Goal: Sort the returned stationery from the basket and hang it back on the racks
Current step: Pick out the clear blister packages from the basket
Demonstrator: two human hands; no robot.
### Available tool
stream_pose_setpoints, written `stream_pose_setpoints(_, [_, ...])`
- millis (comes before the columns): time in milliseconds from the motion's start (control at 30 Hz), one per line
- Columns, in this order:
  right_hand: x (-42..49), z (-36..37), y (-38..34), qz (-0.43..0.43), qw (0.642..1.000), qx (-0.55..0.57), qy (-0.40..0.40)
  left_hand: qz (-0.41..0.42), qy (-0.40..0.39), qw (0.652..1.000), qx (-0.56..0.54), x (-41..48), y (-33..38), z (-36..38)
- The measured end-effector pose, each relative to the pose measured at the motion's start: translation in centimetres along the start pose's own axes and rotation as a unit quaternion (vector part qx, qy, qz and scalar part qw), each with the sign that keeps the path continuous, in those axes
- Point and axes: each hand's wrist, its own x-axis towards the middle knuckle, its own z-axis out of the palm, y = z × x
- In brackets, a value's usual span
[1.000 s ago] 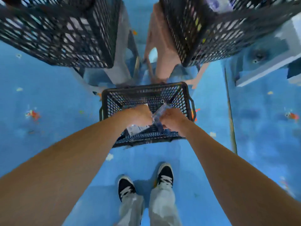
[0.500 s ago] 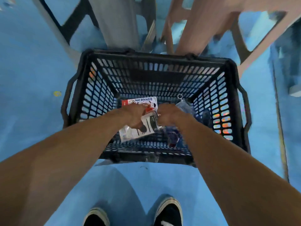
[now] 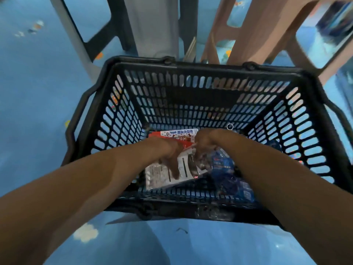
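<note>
Two hands reach deeper into the basket (image 3: 210, 66) than a second ago (our view has come close over it). The left hand (image 3: 168, 157) grips the white-and-red pack (image 3: 158, 176), fingers across its face, and the right hand (image 3: 207, 143) curls on the clear packets (image 3: 202, 165) beside it. We judge that the picking goes on, as the pack remains inside the basket.
</note>
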Motion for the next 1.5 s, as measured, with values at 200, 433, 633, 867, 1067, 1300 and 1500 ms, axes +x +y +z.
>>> stream_pose_setpoints(200, [-1.4, -0.1, -0.3, 0.017, 0.986, 0.164, 0.007, 0.021, 0.04, 0.998, -0.036, -1.5, -0.8, -0.2])
stream_pose_setpoints(433, [-3.2, -2.6, -1.6, -0.02, 0.926, 0.374, 0.044, 0.048, 0.029, 0.993, -0.108, -3.8, -2.4, -1.0])
stream_pose_setpoints(633, [-4.9, -4.2, -0.9, -0.062, 0.823, 0.559, 0.078, 0.108, 0.127, 0.923, -0.346, -7.1, -3.5, -1.4])
stream_pose_setpoints(867, [-7.1, -4.3, -0.7, -0.124, 0.699, 0.691, 0.135, 0.125, 0.099, 0.795, -0.585, -9.1, -3.5, -2.6])
stream_pose_setpoints(1067, [-7.3, -2.0, -2.5, -0.152, 0.771, 0.585, 0.201, 0.17, 0.049, 0.73, -0.66, -10.4, -3.6, -2.8])
stream_pose_setpoints(1300, [-7.2, -1.1, -3.5, -0.14, 0.741, 0.606, 0.253, 0.207, 0.041, 0.687, -0.695, -10.8, -4.4, -2.4])
stream_pose_setpoints(1500, [-7.1, -1.7, -2.9, -0.147, 0.718, 0.629, 0.258, 0.213, 0.068, 0.577, -0.786, -11.4, -4.7, -2.9])
